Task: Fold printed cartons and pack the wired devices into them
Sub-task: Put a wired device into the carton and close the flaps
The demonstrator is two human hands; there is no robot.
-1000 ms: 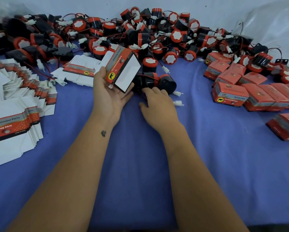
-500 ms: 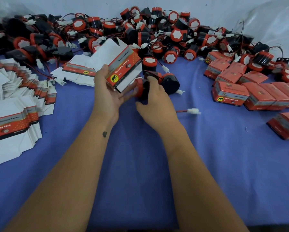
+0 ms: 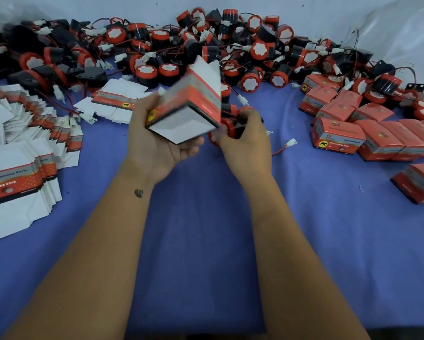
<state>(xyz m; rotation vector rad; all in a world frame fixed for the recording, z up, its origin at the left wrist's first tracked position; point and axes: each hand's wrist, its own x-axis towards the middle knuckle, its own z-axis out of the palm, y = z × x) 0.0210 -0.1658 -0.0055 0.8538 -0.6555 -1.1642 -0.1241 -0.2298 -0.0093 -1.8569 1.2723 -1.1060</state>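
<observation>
My left hand [image 3: 157, 141] holds a red and white printed carton [image 3: 189, 106], opened out into a box shape, its white flaps up and blurred by motion. Just to its right, my right hand [image 3: 247, 143] grips a black and red wired device [image 3: 229, 126]. The device's red wire with a white plug [image 3: 290, 143] trails to the right over the blue cloth. Device and carton are close together; whether they touch is not visible.
A large heap of black and red devices [image 3: 206, 45] fills the back. Flat cartons [image 3: 19, 148] are stacked at the left, some more [image 3: 117, 99] lie behind my left hand. Packed red boxes [image 3: 353, 123] cluster at the right. The blue cloth [image 3: 206, 229] covers the table.
My left hand turned and opened the flat carton into a box shape. My right hand took a device from the cloth and lifted it toward the carton; its plug dragged left.
</observation>
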